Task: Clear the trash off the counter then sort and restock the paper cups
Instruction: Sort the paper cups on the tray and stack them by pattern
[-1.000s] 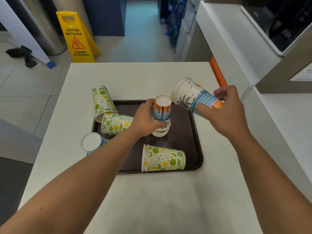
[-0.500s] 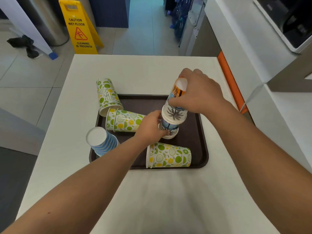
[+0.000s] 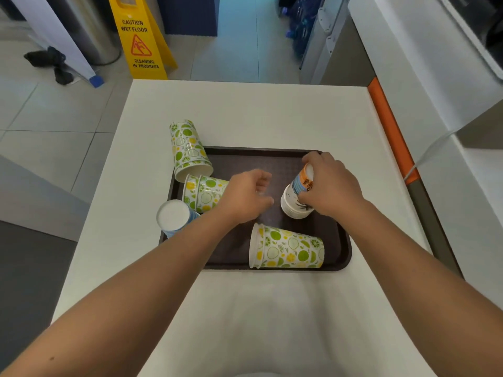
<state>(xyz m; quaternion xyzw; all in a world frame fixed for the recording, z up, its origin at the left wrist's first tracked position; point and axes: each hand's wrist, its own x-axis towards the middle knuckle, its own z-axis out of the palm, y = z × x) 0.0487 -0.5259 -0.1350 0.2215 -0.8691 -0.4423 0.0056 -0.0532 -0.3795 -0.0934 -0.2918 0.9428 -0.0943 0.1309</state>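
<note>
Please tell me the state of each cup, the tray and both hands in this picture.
Palm-print cup stack: upside down on the tray, gripped.
Citrus cups near front edge: lying sideways.
Citrus cups at left: lying sideways.
Citrus cups at far left corner: tipped, leaning over the rim.
Blue striped cup: upside down.
Tray: flat on counter.
Right hand: gripping the stack.
Left hand: open, empty.

Upside-down palm-print cup stack (image 3: 297,198) under the right hand (image 3: 326,186), bases up. 1 lime-print cup (image 3: 287,247) on its side just below both hands. 2 more lime-print cups (image 3: 187,148) (image 3: 204,192) lying left of the left hand (image 3: 246,197); blue-striped cup (image 3: 174,217) inverted beside that wrist.
</note>
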